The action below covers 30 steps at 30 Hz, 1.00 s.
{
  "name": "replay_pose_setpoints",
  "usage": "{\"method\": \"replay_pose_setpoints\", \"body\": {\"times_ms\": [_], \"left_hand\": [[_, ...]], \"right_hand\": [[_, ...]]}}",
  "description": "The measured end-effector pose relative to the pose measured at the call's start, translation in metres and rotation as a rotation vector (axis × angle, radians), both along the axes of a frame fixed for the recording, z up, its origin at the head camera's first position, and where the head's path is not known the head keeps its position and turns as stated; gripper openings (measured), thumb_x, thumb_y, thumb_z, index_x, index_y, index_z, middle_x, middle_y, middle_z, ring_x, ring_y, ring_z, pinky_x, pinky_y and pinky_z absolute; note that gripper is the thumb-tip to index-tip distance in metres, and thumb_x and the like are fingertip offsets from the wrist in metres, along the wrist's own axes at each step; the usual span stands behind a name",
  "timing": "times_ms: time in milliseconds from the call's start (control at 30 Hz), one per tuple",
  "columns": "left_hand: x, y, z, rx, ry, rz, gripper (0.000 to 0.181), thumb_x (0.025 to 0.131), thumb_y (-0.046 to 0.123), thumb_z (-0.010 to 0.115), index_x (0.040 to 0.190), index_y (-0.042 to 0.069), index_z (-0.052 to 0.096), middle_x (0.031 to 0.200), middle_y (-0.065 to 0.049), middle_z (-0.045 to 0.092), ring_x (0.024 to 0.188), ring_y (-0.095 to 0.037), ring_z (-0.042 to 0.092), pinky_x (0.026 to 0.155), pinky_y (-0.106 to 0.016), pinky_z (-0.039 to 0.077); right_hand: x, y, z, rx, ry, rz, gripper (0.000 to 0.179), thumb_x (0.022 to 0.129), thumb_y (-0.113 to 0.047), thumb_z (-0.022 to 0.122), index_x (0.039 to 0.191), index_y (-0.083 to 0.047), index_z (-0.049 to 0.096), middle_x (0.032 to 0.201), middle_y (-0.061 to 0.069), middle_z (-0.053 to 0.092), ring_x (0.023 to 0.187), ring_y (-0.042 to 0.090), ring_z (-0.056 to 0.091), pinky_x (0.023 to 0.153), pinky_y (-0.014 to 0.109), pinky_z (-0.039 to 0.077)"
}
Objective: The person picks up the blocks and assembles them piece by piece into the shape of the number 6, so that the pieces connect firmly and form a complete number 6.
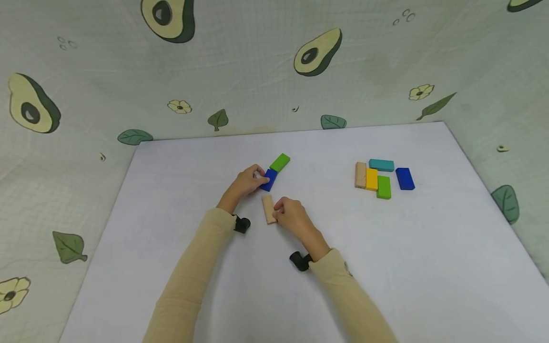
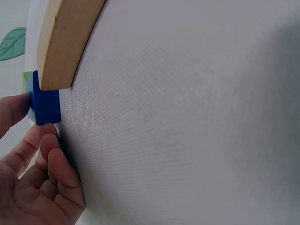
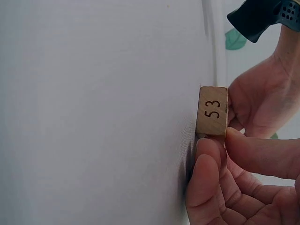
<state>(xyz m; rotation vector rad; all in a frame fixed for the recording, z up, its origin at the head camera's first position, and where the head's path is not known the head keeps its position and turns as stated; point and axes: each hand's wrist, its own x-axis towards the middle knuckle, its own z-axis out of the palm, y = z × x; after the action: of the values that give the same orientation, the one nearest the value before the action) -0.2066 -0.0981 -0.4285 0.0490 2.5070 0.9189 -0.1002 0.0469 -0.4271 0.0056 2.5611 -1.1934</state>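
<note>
While the L hand (image 1: pixel 249 181) pinches the blue block (image 1: pixel 269 180) btwn thumb and fingers, I've got the R hand (image 1: pixel 295 217) pinching the wood block (image 1: pixel 269 209) by its near end, thumb on one side, fingers on the other. On the R wrist cam that end reads "53". Both blocks sit approx. mid-tabletop (image 1: pixel 411 267): the blue one slants, its far end up against the green block (image 1: pixel 280 162); the wood one lies just nearer me, its far end by the blue's near end. Can't tell from my feeds if those two touch.

Off to the R, well apart, there's another grp: a 2nd wood block (image 1: pixel 360 175) w/ the yellow block (image 1: pixel 371 179) alongside, a 2nd green block (image 1: pixel 383 187) next to that, the teal block (image 1: pixel 381 165) behind, and a 2nd blue block (image 1: pixel 405 178) a bit apart on the far R. Backdrop's a pale cloth (image 1: pixel 249 71) w/ avocado prints.
</note>
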Motion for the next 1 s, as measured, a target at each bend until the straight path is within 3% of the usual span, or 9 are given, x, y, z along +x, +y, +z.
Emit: {"method": "replay_pose_setpoints", "body": {"times_ms": [300,1000], "left_hand": [[0.0,0.0,0.001,-0.003,-0.001,-0.005,0.032,0.087,0.033,0.057,0.111,0.013,0.05,0.078,-0.003,0.045,0.069,-0.016,0.044,0.06,-0.025,0.034],[-0.001,-0.002,-0.001,-0.013,0.006,-0.025,0.032,0.087,0.033,0.057,0.11,0.013,0.049,0.078,-0.003,0.047,0.069,-0.015,0.045,0.059,-0.024,0.035]], "right_hand": [[-0.009,-0.006,-0.001,-0.022,-0.012,-0.041,0.014,0.084,-0.012,0.062,0.094,-0.002,0.061,0.077,0.007,0.062,0.061,0.012,0.053,0.054,0.021,0.042],[-0.016,-0.006,-0.003,-0.05,-0.096,-0.05,0.02,0.084,-0.017,0.062,0.098,-0.002,0.063,0.066,0.004,0.059,0.053,0.01,0.052,0.05,0.02,0.04]]}}
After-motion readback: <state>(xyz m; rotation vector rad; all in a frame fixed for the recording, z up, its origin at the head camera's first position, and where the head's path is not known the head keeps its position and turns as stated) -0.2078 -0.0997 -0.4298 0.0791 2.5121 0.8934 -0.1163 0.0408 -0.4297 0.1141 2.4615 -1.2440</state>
